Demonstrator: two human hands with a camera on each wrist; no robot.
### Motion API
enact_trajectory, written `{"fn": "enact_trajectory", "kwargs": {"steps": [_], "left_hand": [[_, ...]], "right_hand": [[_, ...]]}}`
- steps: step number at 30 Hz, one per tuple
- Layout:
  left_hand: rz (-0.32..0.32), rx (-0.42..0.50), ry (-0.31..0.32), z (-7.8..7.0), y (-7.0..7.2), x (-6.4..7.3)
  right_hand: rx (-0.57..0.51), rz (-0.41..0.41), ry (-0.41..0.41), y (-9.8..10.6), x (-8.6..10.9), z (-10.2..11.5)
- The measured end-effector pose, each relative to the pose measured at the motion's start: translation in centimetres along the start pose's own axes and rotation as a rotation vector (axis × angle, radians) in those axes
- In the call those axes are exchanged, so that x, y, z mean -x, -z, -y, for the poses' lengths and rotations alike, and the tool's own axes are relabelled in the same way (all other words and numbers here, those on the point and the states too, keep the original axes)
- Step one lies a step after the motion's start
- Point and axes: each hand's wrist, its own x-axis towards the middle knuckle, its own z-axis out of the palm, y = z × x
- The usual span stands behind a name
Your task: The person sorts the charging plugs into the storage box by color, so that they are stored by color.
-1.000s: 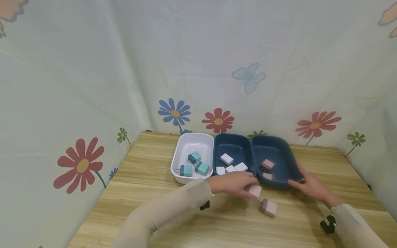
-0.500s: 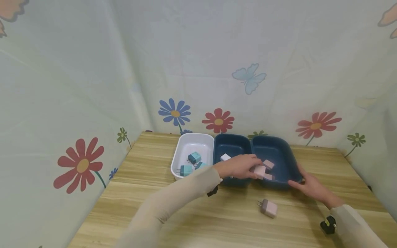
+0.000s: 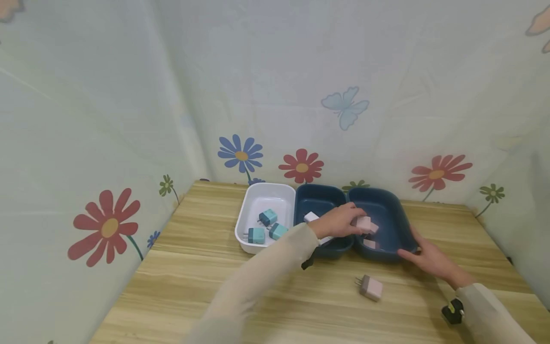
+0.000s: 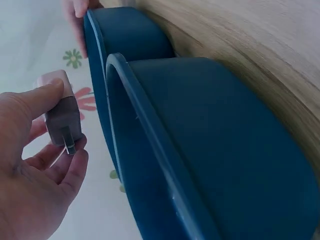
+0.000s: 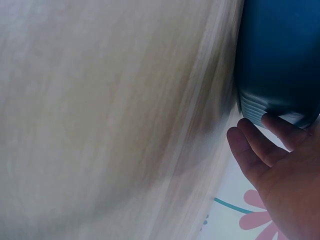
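My left hand pinches a pink plug charger between thumb and fingers, over the right-hand dark blue bin. In the left wrist view the charger has its brown end and metal prongs towards the camera, clear of the bin rims. Two more pink chargers lie in that bin, one near its front wall. My right hand rests against the bin's front right corner, thumb and fingers spread; in the right wrist view the fingers extend along its outer wall. Another pink charger lies on the table before the bins.
Beside it stands a second dark blue bin with white chargers, partly hidden by my left arm. A white bin at the left holds turquoise chargers. The wooden table ends at a flower-printed curtain.
My left hand has carried the pink charger from the table in front of the bins up and over the right-hand blue bin. My right hand has stayed at the bin's corner.
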Motion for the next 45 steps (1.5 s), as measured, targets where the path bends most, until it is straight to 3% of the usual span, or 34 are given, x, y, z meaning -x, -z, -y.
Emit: {"fn": "enact_trajectory", "kwargs": {"steps": [7, 13, 25, 45], "left_hand": [[-0.028, -0.007, 0.033, 0.6, -0.6, -0.9], [-0.033, 0.042, 0.098, 1.3, -1.1, -1.3], [-0.063, 0.109, 0.156, 1.8, -1.7, -1.8], [-0.080, 0.141, 0.171, 3.1, -2.2, -2.5]], "right_hand": [[-0.003, -0.016, 0.017, -0.2, -0.1, 0.0], [-0.013, -0.023, 0.035, -0.5, -0.2, -0.1], [-0.012, -0.022, 0.018, -0.3, -0.1, 0.1], [0.013, -0.021, 0.012, -0.4, -0.2, -0.6]]}}
